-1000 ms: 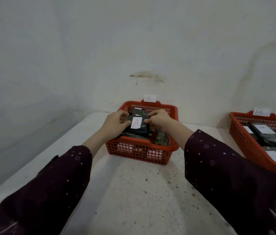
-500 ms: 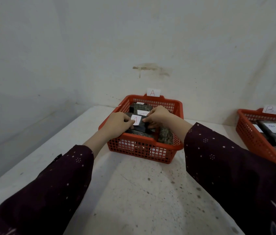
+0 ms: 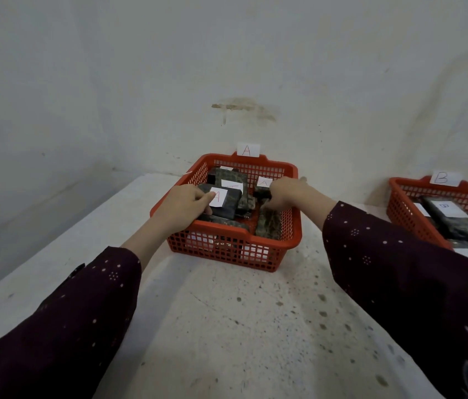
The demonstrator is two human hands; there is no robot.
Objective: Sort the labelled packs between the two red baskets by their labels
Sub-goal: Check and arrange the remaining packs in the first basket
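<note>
Your left hand (image 3: 182, 207) is in the A basket (image 3: 244, 236), at its left side. Its fingers (image 3: 205, 198) are closed on the left end of a dark pack (image 3: 228, 204) with a white label that reads A. The pack lies on top of the other packs, its long axis going from left to right, tilted a little toward the back wall. So it extends to the right from your fingers, toward the middle of the basket.

Your right hand (image 3: 286, 192) is at the right side of the same basket, apart from that pack. Its fingers curl down onto another pack (image 3: 263, 187), also labelled A, near the back right corner. I cannot tell if they grip it or only touch it.

The left hand is the nearer one to the first pack and the only one on it. Since the label matches the basket, I think you only need to lay it flat and let go.

The B basket (image 3: 399, 203) stands well apart on the counter (image 3: 241, 326), on your right, with packs inside.
</note>
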